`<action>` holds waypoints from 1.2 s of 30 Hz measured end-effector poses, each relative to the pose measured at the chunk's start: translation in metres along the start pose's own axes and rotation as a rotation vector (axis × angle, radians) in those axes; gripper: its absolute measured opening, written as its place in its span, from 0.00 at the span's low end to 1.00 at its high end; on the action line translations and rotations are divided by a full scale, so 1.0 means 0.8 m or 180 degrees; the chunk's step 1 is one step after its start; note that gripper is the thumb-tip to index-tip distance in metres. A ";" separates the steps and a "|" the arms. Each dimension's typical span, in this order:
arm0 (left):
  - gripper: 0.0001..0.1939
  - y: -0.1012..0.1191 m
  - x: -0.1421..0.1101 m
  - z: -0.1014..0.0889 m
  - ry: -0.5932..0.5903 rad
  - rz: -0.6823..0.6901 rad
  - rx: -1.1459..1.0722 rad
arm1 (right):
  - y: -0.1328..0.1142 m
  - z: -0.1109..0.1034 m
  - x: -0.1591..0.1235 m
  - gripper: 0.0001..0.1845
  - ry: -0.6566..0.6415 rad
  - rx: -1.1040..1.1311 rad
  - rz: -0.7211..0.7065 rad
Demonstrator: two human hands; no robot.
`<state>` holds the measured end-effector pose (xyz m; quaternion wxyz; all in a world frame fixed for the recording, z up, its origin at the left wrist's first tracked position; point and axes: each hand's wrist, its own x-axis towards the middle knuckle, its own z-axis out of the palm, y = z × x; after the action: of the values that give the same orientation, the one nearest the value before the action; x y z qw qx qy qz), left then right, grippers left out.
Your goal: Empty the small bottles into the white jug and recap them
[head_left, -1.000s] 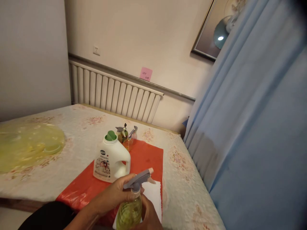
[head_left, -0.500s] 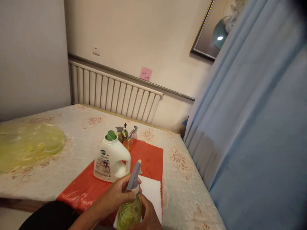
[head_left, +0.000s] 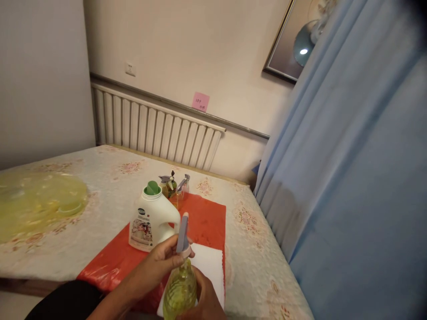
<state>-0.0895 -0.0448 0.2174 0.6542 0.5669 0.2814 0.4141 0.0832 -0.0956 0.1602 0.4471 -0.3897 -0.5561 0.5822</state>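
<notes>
A clear, ribbed spray bottle [head_left: 180,289] with yellow-green liquid stands up in front of me, its base cut off by the lower edge. My right hand [head_left: 207,297] is wrapped round its body. Fingers and thumb of my left hand [head_left: 167,258] close on the grey spray head [head_left: 183,235] at its pale collar. The collar sits at or just above the bottle's neck; I cannot tell whether it is still joined. Beyond my left hand is a white detergent jug [head_left: 147,222] with a green spout and a side handle.
Under the jug lies a red plastic sheet [head_left: 203,218], with a white cloth [head_left: 210,266] on it. Several small spray bottles [head_left: 176,189] stand behind. A yellow transparent plastic heap [head_left: 40,200] lies left on the floral bed cover [head_left: 110,186]. A blue curtain [head_left: 336,155] hangs right.
The spray head has turned and shifted left with my left hand, and more of the bottle's neck shows below the collar. My right hand stays round the bottle.
</notes>
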 end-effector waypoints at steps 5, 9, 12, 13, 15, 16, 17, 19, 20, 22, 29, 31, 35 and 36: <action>0.18 0.017 0.003 -0.004 0.0375 0.0284 -0.0006 | 0.007 -0.001 -0.001 0.40 0.0125 0.0151 0.0031; 0.18 0.024 0.004 -0.005 0.0565 0.0433 -0.0018 | 0.007 -0.003 -0.004 0.40 0.0160 0.0130 0.0082; 0.17 0.027 0.002 -0.005 0.0662 0.0456 -0.0085 | 0.003 -0.003 -0.006 0.40 0.0187 0.0077 0.0127; 0.17 0.028 0.000 -0.005 0.0726 0.0460 -0.0116 | 0.002 -0.003 -0.007 0.40 0.0212 0.0066 0.0130; 0.18 0.031 -0.002 -0.006 0.0867 0.0457 -0.0198 | 0.001 -0.003 -0.007 0.40 0.0249 0.0069 0.0123; 0.19 0.032 -0.003 -0.007 0.0926 0.0472 -0.0251 | 0.001 -0.003 -0.007 0.40 0.0259 0.0073 0.0110; 0.20 0.034 -0.003 -0.007 0.0975 0.0505 -0.0311 | 0.001 -0.003 -0.006 0.40 0.0256 0.0075 0.0094; 0.21 0.036 -0.003 -0.009 0.1048 0.0591 -0.0416 | 0.002 -0.002 -0.006 0.39 0.0258 0.0068 0.0062; 0.22 0.038 -0.003 -0.009 0.1073 0.0621 -0.0451 | 0.002 -0.002 -0.006 0.40 0.0267 0.0050 0.0060; 0.21 0.039 -0.002 -0.010 0.1107 0.0605 -0.0461 | 0.002 -0.001 -0.006 0.40 0.0288 0.0005 0.0096; 0.26 0.038 -0.002 -0.009 0.1409 0.0602 -0.0401 | 0.003 -0.001 -0.006 0.41 0.0277 0.0024 0.0113; 0.24 0.034 -0.004 -0.010 0.1318 0.0539 -0.0341 | 0.003 -0.001 -0.006 0.41 0.0277 -0.0005 0.0114; 0.21 0.028 -0.008 -0.010 0.0809 0.0389 -0.0233 | 0.003 0.000 -0.006 0.40 0.0232 -0.0031 0.0132; 0.20 0.027 -0.009 -0.011 0.0793 0.0424 -0.0301 | 0.004 0.000 -0.006 0.40 0.0223 -0.0012 0.0132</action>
<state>-0.1050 -0.0460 0.2363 0.6113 0.4971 0.3023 0.5365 0.0845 -0.0999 0.1572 0.4534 -0.4222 -0.5330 0.5763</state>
